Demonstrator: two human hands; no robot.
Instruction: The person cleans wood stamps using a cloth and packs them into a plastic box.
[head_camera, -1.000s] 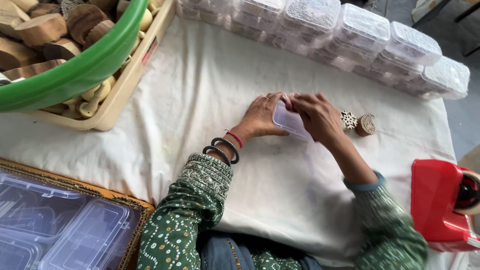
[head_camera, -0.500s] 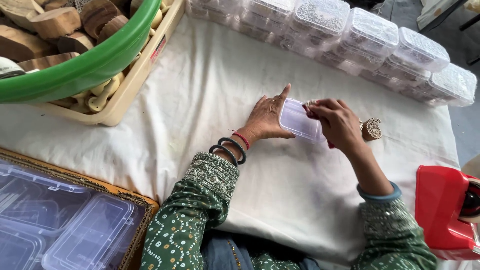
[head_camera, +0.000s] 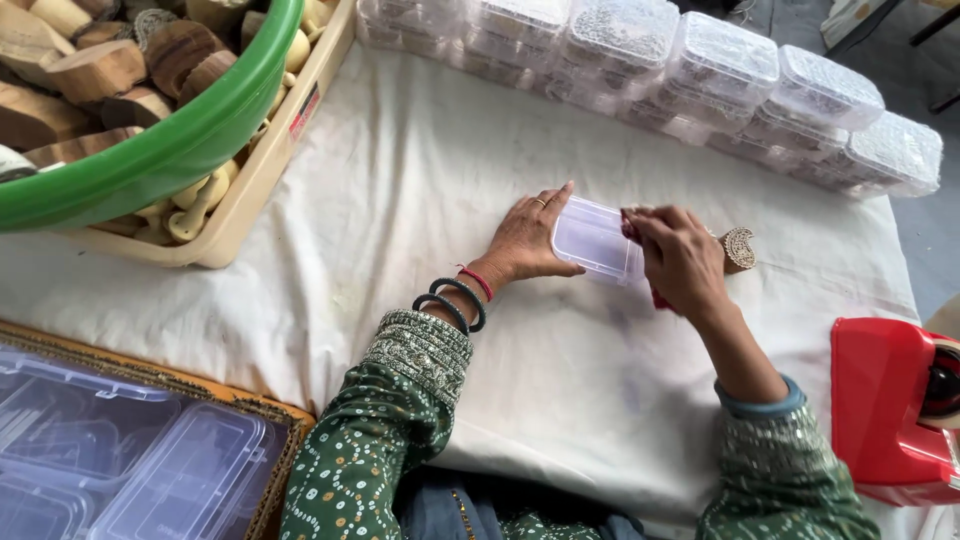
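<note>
A small clear plastic box (head_camera: 596, 238) lies on the white cloth (head_camera: 400, 200) in the middle. My left hand (head_camera: 527, 240) rests flat against its left side, thumb under its near edge. My right hand (head_camera: 680, 258) is curled over the box's right end, pinching something red at the rim. A carved wooden block (head_camera: 738, 248) pokes out just right of that hand.
A row of lidded clear boxes (head_camera: 720, 70) lines the far edge. A green tub (head_camera: 190, 150) of wooden blocks sits in a beige tray (head_camera: 265, 180) at the left. Empty clear boxes (head_camera: 120, 470) lie near left. A red device (head_camera: 885, 410) stands near right.
The box has come down flat onto the cloth. My left hand has spread against its left side, and my right hand now grips its right end.
</note>
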